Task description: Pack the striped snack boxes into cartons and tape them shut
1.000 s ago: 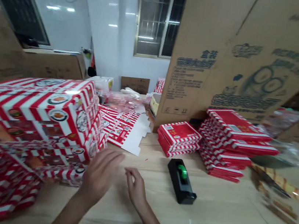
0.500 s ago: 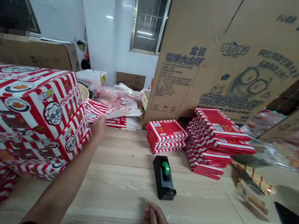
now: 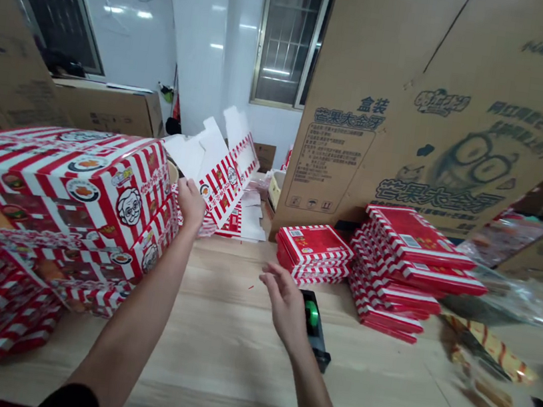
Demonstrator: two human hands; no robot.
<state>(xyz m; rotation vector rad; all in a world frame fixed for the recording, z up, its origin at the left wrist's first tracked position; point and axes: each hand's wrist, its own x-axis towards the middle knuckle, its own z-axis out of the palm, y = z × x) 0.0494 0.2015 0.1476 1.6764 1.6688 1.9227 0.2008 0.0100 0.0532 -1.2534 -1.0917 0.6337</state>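
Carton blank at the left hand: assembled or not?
Not assembled: the carton blank tilts up by the left hand, flaps loose, white side showing.

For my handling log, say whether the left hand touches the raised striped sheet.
Touching: the head view shows the left hand holding the striped sheet up.

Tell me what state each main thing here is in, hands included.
Left hand: closed on the striped card sheet's edge.
Red-and-white striped card sheet: unfolded, raised at a tilt.
Right hand: empty, fingers loosely bent.
Black tape dispenser: green roll fitted, partly hidden by the right arm.
Large red-and-white striped boxes: formed, stacked.
Flat red boxes with striped edges: two stacks, the taller uneven.
Big brown cardboard carton: upright.
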